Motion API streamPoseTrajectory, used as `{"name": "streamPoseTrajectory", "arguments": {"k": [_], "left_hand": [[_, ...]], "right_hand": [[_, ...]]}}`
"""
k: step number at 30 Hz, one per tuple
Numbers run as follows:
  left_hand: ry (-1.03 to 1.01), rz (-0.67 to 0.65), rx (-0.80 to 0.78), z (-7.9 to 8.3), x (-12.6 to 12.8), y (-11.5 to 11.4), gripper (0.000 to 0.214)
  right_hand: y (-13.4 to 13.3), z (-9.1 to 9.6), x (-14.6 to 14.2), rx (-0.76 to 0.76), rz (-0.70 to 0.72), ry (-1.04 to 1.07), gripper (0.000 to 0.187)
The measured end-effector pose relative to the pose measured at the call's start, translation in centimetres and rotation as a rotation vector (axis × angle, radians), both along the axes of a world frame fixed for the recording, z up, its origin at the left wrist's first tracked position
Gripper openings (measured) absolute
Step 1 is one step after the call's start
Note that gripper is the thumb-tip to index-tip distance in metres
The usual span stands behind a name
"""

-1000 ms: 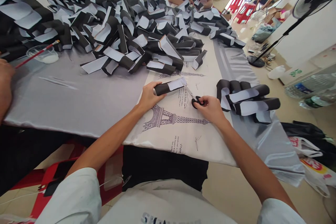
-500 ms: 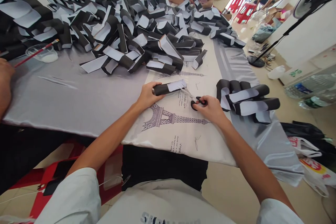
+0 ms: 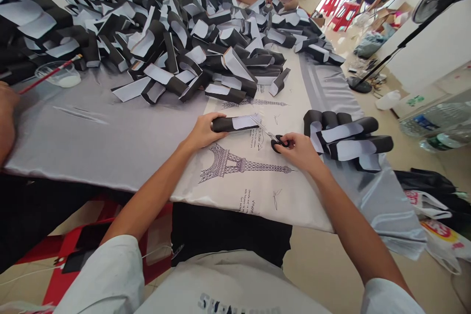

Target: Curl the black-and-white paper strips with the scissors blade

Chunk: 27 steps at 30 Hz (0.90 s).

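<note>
Above the printed tablecloth (image 3: 265, 191), my left hand (image 3: 202, 131) is closed around one end of a black paper tube (image 3: 241, 122) with a white flap on its upper side. My right hand (image 3: 296, 147) grips a pair of scissors (image 3: 280, 144) by its black handles. The silver blades point left and reach the tube's right end; whether they touch the paper I cannot tell. Right of my right hand lies a small stack of similar black and white tubes (image 3: 344, 132).
A large heap of black and white paper pieces (image 3: 206, 54) covers the table's far side. At left are a clear dish (image 3: 59, 74), a red-handled brush (image 3: 47, 78) and another person's hand (image 3: 6, 117). Two people sit across the table. A standing fan (image 3: 401, 46) rises at right.
The black tube and my left hand have shifted slightly left and turned more level. The scissors' handles have moved closer together, and the blades now lie at the tube's right end.
</note>
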State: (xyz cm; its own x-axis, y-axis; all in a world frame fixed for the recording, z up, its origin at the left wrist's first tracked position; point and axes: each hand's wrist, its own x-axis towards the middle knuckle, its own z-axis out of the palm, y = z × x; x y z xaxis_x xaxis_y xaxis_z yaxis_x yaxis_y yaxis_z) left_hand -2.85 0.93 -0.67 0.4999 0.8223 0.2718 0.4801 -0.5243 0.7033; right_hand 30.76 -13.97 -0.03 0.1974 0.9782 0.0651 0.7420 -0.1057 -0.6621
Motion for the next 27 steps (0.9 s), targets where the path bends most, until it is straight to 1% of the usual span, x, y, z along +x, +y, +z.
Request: {"name": "streamPoseTrajectory", "arguments": {"k": [6, 10, 12, 16, 19, 22, 25, 27], "left_hand": [[-0.019, -0.056, 0.01, -0.5, -1.0, 1.2, 0.063], [-0.017, -0.088, -0.009, -0.5, -1.9, 2.2, 0.065], [-0.007, -0.108, -0.022, -0.4, -2.3, 2.5, 0.066], [-0.009, -0.084, -0.054, -0.2, -2.7, 2.7, 0.07], [-0.023, -0.074, -0.063, -0.2, -2.8, 2.7, 0.065], [-0.029, -0.088, -0.055, -0.2, -2.7, 2.8, 0.061], [-0.034, -0.089, -0.034, -0.2, -2.7, 2.8, 0.065], [-0.042, -0.089, -0.014, -0.2, -2.8, 2.8, 0.07]], "right_hand": [[-0.4, 0.3, 0.3, -0.032, 0.053, -0.045, 0.026], [-0.6, 0.1, 0.3, -0.002, 0.096, -0.06, 0.028], [-0.7, 0.0, 0.3, 0.011, 0.122, -0.053, 0.026], [-0.5, -0.3, 0.4, 0.028, 0.201, -0.036, 0.021], [-0.4, -0.4, 0.5, 0.039, 0.266, -0.045, 0.02], [-0.4, -0.5, 0.7, 0.033, 0.311, -0.049, 0.027], [-0.3, -0.5, 0.8, 0.028, 0.294, -0.042, 0.033], [-0.3, -0.4, 0.8, 0.024, 0.26, -0.036, 0.032]]}}
